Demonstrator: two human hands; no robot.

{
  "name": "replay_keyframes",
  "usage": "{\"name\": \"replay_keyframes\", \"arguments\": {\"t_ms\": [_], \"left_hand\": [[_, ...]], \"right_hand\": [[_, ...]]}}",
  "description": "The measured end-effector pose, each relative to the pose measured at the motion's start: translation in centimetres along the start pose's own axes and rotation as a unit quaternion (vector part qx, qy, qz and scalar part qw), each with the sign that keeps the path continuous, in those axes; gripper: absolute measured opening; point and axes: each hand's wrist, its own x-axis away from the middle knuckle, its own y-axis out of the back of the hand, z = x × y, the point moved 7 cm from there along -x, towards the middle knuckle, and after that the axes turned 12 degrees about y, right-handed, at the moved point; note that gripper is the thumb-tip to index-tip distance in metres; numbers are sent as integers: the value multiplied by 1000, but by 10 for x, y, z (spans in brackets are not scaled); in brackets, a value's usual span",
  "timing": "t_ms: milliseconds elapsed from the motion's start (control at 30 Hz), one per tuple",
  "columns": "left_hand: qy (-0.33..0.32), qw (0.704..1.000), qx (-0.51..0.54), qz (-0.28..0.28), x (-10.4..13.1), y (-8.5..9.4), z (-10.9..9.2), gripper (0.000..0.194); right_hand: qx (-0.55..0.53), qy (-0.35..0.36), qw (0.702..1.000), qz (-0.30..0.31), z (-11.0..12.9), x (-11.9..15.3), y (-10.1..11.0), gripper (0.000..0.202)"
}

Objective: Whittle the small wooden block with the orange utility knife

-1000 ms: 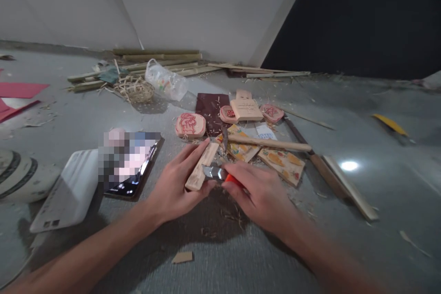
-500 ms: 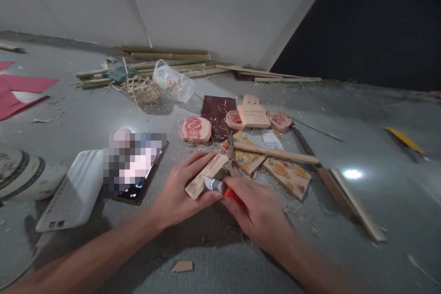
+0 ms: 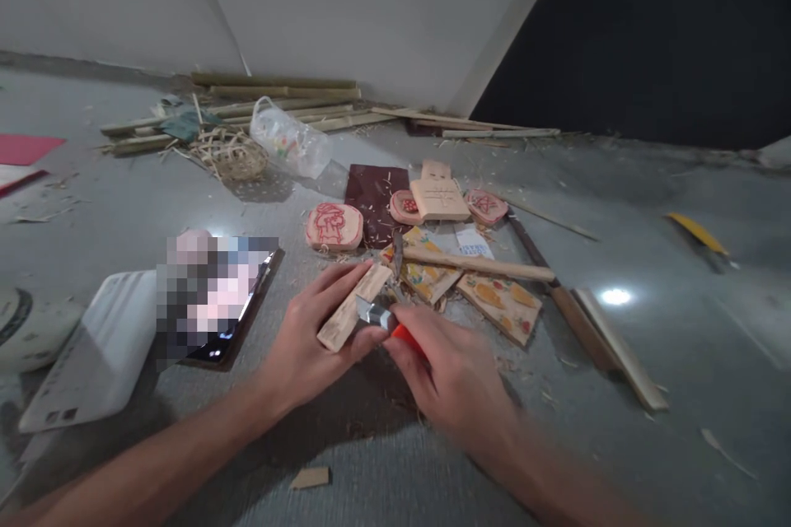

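Note:
My left hand (image 3: 312,338) is wrapped round a small rectangular wooden block (image 3: 353,309), which is tilted up to the right. My right hand (image 3: 448,362) grips a cutter with a red handle (image 3: 409,339). The cutter's metal blade (image 3: 374,314) lies against the right side of the block, close to my left thumb. Just beyond the block is a hammer with a wooden handle (image 3: 482,263), resting over painted wooden pieces (image 3: 502,306). Behind these are round wooden pieces with red drawings (image 3: 334,226) and a carved pale block (image 3: 440,198).
A phone (image 3: 238,296) and a white power bank (image 3: 102,346) lie on the left. Bamboo strips (image 3: 284,90) and a clear plastic cup (image 3: 289,140) stand along the wall. On the right are a long dark-handled tool (image 3: 584,328) and a yellow knife (image 3: 698,232).
The whole view has shifted, so the items appear further left. Both hands keep their hold, and the blade sits slightly higher along the block's side.

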Motion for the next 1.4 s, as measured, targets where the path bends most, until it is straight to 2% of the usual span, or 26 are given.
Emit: {"name": "replay_keyframes", "arguments": {"t_ms": [133,400,700,967,1067,1233,1400], "left_hand": [[14,1000,19,6,0,2,5,75],[20,999,31,5,-1,3,7,79],[55,997,42,-25,1,6,5,68],[50,997,9,-51,4,7,5,54],[41,998,30,-40,3,9,7,60],[48,998,44,-23,-1,11,11,69],[73,994,71,-50,-6,15,13,63]], "right_hand": [[-44,29,998,32,2,1,-3,22],[-43,34,998,37,2,-3,-2,22],[37,3,999,2,12,-9,2,27],[72,-13,997,-17,11,-13,3,26],[23,1,1000,-3,9,-14,-2,25],[-62,26,996,60,3,-20,-4,22],[-36,11,992,119,-3,-39,1,21]]}}
